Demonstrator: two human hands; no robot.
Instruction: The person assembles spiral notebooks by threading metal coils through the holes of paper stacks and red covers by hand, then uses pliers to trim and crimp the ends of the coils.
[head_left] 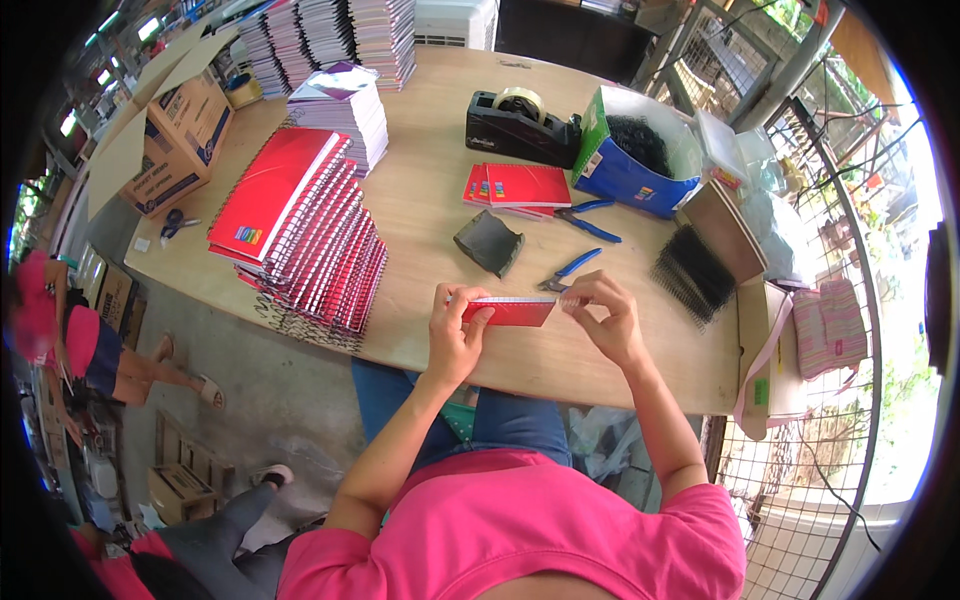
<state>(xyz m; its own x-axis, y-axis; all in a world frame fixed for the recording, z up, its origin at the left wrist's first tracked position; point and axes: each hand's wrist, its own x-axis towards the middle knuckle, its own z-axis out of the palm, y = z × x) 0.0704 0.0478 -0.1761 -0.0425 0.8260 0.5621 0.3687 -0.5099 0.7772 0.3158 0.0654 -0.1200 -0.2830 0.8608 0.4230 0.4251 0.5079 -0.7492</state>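
My left hand (457, 335) grips a small red notebook (522, 314) by its left end, thumb in front, with the white page edge and holes facing up. At the notebook's right end, my right hand (607, 310) is closed in a pinch; whatever its fingertips hold is too small to make out. Just beyond lie blue-handled cutting pliers (574, 268), and a second blue-handled pair (598, 226) rests farther back. Small red notebooks (530, 187) are piled behind a curved dark block (489, 243). Black spiral coils (695, 272) lie right of my right hand.
A tall stack of red spiral notebooks (290, 210) stands left, with white-edged stacks (345, 110) behind. Farther back are a tape dispenser (520, 135) and a blue-green box (640, 190) of black coils. Scissors (176, 223) and a cardboard box (185, 130) sit far left. Other people are at left.
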